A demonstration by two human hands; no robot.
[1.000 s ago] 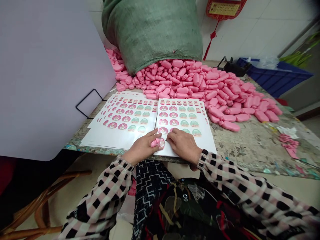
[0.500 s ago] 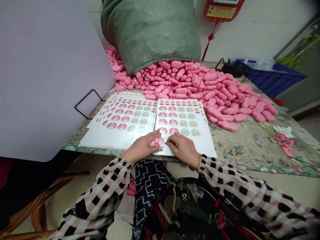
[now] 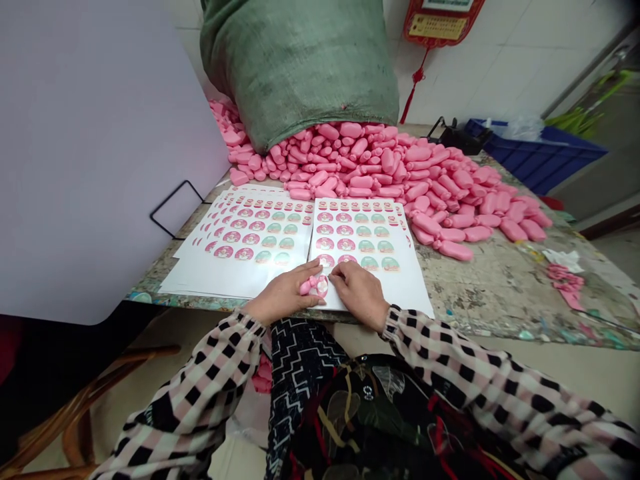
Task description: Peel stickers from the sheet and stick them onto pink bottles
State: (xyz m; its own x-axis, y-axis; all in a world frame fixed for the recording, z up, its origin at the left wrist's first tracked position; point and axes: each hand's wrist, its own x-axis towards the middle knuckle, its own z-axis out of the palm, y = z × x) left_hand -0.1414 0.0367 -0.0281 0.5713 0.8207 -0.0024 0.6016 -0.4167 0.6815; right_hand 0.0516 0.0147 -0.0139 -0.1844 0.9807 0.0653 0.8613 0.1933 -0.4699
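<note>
Pink bottle [image 3: 306, 287]: left hand [image 3: 284, 292] is pinching it; right hand [image 3: 361, 292] is edging in, likely working its label [image 3: 323, 287]; grip unclear.

Print is borne by the half-round pink and green stickers [image 3: 365, 231] and the red-and-yellow wall hanging [image 3: 439, 27], but none can be read.
</note>
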